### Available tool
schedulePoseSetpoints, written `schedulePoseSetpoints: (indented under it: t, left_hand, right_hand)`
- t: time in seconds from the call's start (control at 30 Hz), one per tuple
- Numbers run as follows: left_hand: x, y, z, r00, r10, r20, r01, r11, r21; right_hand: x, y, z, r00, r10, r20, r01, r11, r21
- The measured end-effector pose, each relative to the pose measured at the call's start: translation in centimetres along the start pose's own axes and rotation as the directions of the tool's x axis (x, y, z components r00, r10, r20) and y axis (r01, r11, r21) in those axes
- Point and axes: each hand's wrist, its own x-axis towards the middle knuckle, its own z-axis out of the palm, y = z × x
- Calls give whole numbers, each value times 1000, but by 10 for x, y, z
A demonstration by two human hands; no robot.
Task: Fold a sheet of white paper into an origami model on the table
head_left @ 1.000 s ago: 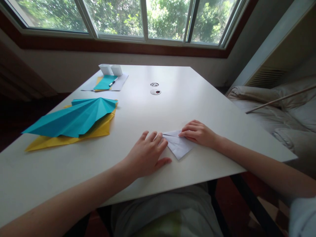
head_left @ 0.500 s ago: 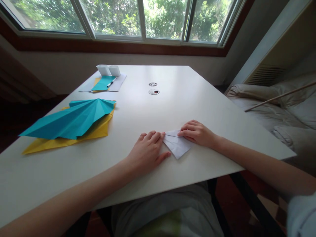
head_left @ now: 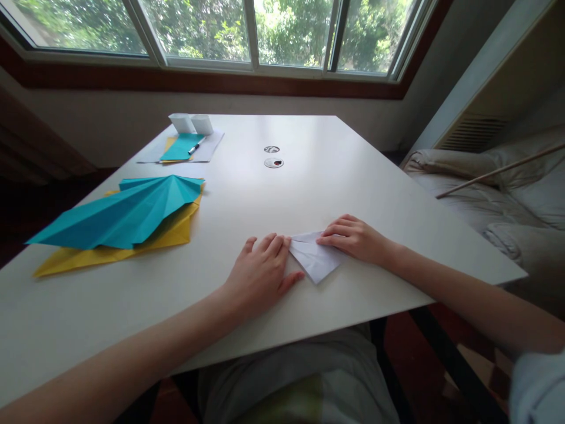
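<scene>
A small folded white paper (head_left: 314,262) lies on the white table (head_left: 309,188) near its front edge. My left hand (head_left: 260,274) rests flat beside its left edge, fingers stretched out and touching the paper. My right hand (head_left: 353,238) presses down on the paper's right part, fingers together and flat on it. Neither hand lifts the paper.
A pleated teal paper (head_left: 119,212) lies on a yellow sheet (head_left: 110,250) at the left. Farther back are two white paper boxes (head_left: 190,122), a teal sheet (head_left: 179,148) and a pen (head_left: 194,145). Two round cable holes (head_left: 273,162) sit mid-table. A cushioned seat (head_left: 507,206) stands right.
My left hand has drawn its fingers closer together against the paper's left edge. The right hand and paper have stayed in place.
</scene>
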Motion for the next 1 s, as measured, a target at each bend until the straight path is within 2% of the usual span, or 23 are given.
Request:
schedulePoseSetpoints:
  t: [0.33,0.43,0.5,0.57,1.0]
  left_hand:
    - [-4,3,-2,995,-84,-57,87,995,49]
    - [-1,-1,2,999,24,-45,-24,1000,15]
    - [1,-4,5,991,132,6,-132,991,-21]
    - [3,-5,8,982,185,49,-183,982,-42]
    - [3,-2,12,980,191,56,-194,980,39]
  right_hand:
    - [0,1,2,1000,-9,-21,9,1000,1]
    - [0,1,2,1000,-14,-18,14,1000,-5]
    - [0,1,3,1000,-15,-19,15,1000,-8]
    - [0,1,3,1000,-15,-23,15,1000,-8]
    - [-1,-1,2,998,-31,-46,31,1000,1]
